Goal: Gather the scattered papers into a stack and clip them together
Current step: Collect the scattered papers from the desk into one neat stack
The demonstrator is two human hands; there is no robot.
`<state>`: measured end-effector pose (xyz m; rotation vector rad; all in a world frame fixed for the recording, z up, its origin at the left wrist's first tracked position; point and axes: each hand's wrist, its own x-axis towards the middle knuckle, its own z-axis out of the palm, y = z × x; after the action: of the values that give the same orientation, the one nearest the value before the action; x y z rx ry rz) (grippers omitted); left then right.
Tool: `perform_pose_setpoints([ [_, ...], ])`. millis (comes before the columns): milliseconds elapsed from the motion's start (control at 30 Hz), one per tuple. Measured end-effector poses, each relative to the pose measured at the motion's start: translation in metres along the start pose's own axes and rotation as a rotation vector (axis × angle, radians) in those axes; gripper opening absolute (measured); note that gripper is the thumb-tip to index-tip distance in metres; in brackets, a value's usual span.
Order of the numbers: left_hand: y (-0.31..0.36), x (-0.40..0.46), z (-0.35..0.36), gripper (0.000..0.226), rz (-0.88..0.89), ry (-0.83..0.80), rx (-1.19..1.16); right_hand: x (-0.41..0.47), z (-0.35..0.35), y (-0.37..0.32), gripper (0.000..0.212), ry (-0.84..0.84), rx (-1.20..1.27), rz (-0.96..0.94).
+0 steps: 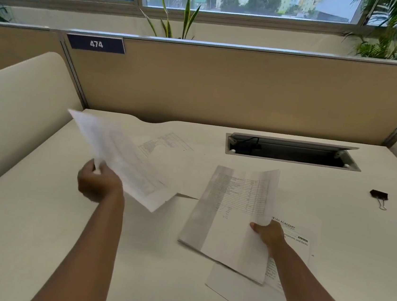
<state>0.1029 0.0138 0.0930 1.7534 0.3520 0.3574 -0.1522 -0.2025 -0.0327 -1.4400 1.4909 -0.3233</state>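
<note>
My left hand [98, 181] grips the near edge of a printed sheet [122, 159] and holds it tilted above the white desk [36, 218]. My right hand [268, 233] pinches the right edge of a second sheet with a table on it [229, 218], lifted slightly off the desk. Under that one lies a sheet with a printed heading [298, 238], flat on the desk. Another sheet with a faint table [166, 144] lies flat farther back, in the middle. A black binder clip [379, 195] rests on the desk at the far right, away from both hands.
An open cable tray [291, 152] is sunk into the desk at the back right. A beige partition [224, 86] with a "474" label [95, 44] closes the back. Cream side panels stand left and right. Plants and windows lie beyond.
</note>
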Motion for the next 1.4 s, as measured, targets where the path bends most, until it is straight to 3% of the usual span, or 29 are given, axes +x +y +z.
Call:
perform_pose_setpoints([
  [233,0.076,-0.026,0.007,0.026,0.146,-0.059,-0.194,-0.008,-0.001,-0.004,0.043,0.004,0.037,-0.013],
  [467,0.1,-0.041,0.012,0.025,0.244,-0.221,-0.373,-0.006,-0.002,-0.002,0.044,-0.011,0.088,-0.02],
  [600,0.09,-0.047,0.026,0.016,0.144,-0.494,-0.459,-0.005,-0.004,-0.001,0.043,-0.038,0.097,-0.019],
  [667,0.077,-0.051,0.033,0.003,0.07,-0.6,-0.393,-0.004,-0.004,0.002,0.041,-0.05,0.117,-0.047],
  [833,0.033,-0.059,0.038,0.01,-0.167,-0.929,-0.125,-0.022,-0.013,-0.006,0.02,-0.084,0.296,-0.193],
  [900,0.016,-0.061,0.039,0.023,-0.217,-1.002,-0.05,-0.029,-0.019,-0.015,0.006,-0.175,0.375,-0.217],
  [933,0.008,-0.063,0.04,0.025,-0.238,-1.023,-0.034,-0.031,-0.023,-0.019,0.011,-0.21,0.388,-0.217],
  [1067,-0.01,-0.068,0.044,0.015,-0.289,-1.112,-0.026,-0.041,-0.033,-0.037,0.011,-0.329,0.39,-0.244],
  [1133,-0.017,-0.071,0.048,0.016,-0.302,-1.126,-0.032,-0.044,-0.034,-0.041,0.007,-0.379,0.345,-0.268],
  [1233,-0.029,-0.078,0.056,0.042,-0.208,-1.078,0.039,-0.046,-0.032,-0.046,0.008,-0.377,0.3,-0.254],
  [1367,-0.038,-0.09,0.06,0.034,-0.021,-0.882,0.11,-0.042,-0.031,-0.052,0.048,-0.37,0.491,-0.096],
  [1400,-0.038,-0.093,0.061,0.033,-0.009,-0.863,0.104,-0.043,-0.031,-0.055,0.049,-0.388,0.525,-0.085],
])
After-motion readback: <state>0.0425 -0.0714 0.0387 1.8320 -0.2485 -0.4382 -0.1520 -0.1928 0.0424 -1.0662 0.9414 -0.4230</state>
